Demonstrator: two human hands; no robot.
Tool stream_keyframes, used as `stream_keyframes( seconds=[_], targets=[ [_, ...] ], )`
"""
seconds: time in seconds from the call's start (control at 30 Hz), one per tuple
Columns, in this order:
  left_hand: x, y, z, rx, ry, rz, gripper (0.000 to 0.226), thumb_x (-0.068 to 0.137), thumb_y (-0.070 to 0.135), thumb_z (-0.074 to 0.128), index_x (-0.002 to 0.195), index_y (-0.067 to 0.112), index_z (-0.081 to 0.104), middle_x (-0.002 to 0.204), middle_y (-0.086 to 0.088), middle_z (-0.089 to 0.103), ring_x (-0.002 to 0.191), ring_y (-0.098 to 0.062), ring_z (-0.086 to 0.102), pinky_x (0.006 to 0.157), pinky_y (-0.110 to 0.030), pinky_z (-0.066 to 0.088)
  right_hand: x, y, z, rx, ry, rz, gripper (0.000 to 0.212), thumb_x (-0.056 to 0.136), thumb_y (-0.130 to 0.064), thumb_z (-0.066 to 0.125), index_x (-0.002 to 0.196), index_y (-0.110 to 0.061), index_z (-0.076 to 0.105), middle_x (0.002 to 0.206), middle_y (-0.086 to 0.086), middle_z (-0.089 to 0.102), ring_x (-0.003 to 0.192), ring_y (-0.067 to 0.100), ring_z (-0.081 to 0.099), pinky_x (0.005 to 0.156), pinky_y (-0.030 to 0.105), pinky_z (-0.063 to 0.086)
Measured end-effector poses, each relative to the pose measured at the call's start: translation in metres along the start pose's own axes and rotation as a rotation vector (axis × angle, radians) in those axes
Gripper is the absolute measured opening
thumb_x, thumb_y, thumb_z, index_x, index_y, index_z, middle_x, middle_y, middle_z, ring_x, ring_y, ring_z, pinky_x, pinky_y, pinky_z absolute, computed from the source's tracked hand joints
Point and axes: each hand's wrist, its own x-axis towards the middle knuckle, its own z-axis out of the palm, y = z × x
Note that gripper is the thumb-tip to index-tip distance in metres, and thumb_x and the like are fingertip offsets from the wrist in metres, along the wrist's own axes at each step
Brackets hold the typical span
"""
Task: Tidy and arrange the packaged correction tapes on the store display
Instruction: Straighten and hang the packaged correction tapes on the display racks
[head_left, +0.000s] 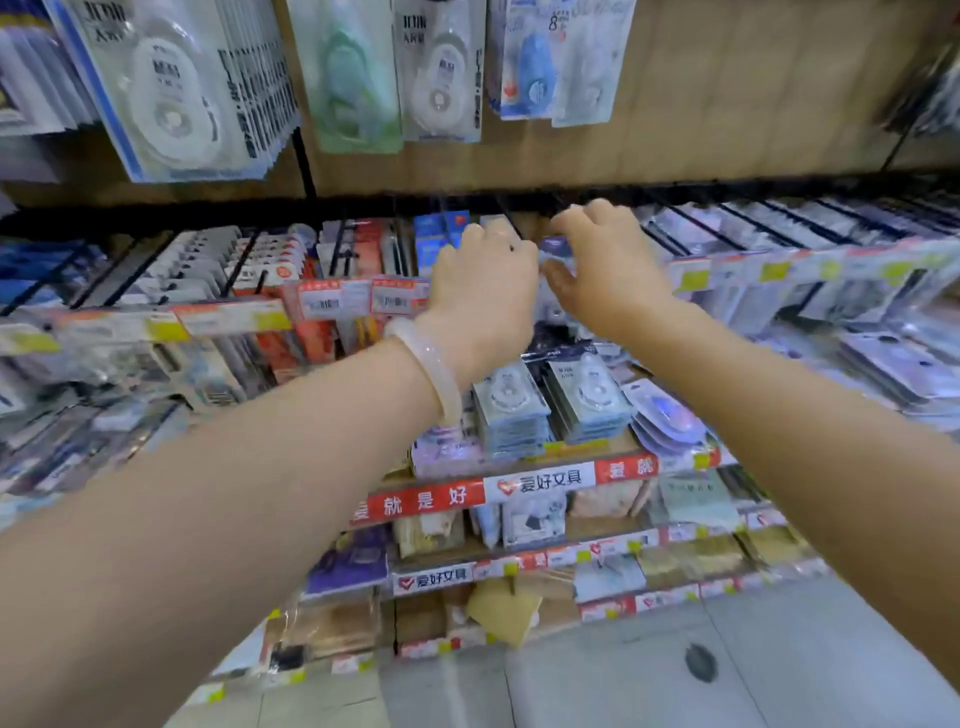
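Both arms are stretched up and forward to the middle row of black wire pegs (675, 228), where the action is centred. The left hand (483, 280) is seen from the back, fingers curled over toward the pegs, a pale, glossy, translucent bangle (431, 369) ringed round its wrist; whether anything is gripped under those fingers cannot be told. The right hand (608, 260) is held just beside it, thumb low and fingers bent above, and a small bluish packaged correction tape (553, 247) is pinched between them, right in the narrow gap between the two hands. The pack is blurred; only a shiny plastic face is made out. Above, larger blister cards (171, 88) are hung in tight stacks, flat card backs with clear rounded bubbles over white and mint tape bodies, against a tan board back wall (753, 88). Below the wrists, more correction tape packs (511, 410) are laid flat in neat piles on a shelf edged by a red and white label strip (488, 491). Pegs are crowded close on both sides of the hands, price tags (358, 299) lined along their tips. Open room is found only lower down, over the smooth grey floor tiles (649, 686).
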Motion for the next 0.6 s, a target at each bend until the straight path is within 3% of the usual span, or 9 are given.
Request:
stream_keyframes(
  seconds=[0.2, 0.37, 0.6],
  targets=[
    [-0.03, 0.017, 0.056, -0.005, -0.165, 0.075, 0.034, 0.092, 0.024, 0.053, 0.122, 0.01, 0.047, 0.13, -0.014, 0.04, 0.12, -0.032, 0.04, 0.086, -0.04, 0.041, -0.063, 0.023, 0.02, 0.004, -0.155, 0.078, 0.035, 0.093, -0.023, 0.052, 0.122, -0.004, 0.053, 0.119, 0.017, 0.051, 0.115, 0.035, 0.045, 0.085, 0.043, 0.044],
    [-0.036, 0.019, 0.086, -0.016, -0.285, 0.06, 0.029, 0.093, 0.02, 0.052, 0.119, 0.009, 0.048, 0.12, -0.013, 0.045, 0.109, -0.031, 0.045, 0.073, -0.035, 0.035, -0.085, 0.048, 0.049, -0.057, -0.376, 0.17, 0.039, 0.093, -0.025, 0.053, 0.125, -0.004, 0.05, 0.123, 0.019, 0.047, 0.116, 0.037, 0.046, 0.088, 0.042, 0.043],
    [-0.024, 0.02, 0.12, -0.089, -0.416, -0.043, 0.038, 0.094, 0.032, 0.05, 0.126, 0.012, 0.048, 0.126, -0.012, 0.048, 0.117, -0.03, 0.044, 0.086, -0.037, 0.043, -0.09, 0.075, 0.094, 0.029, -0.491, 0.316, 0.039, 0.093, -0.027, 0.053, 0.125, -0.006, 0.05, 0.128, 0.017, 0.046, 0.116, 0.035, 0.047, 0.088, 0.041, 0.046]
  ],
)
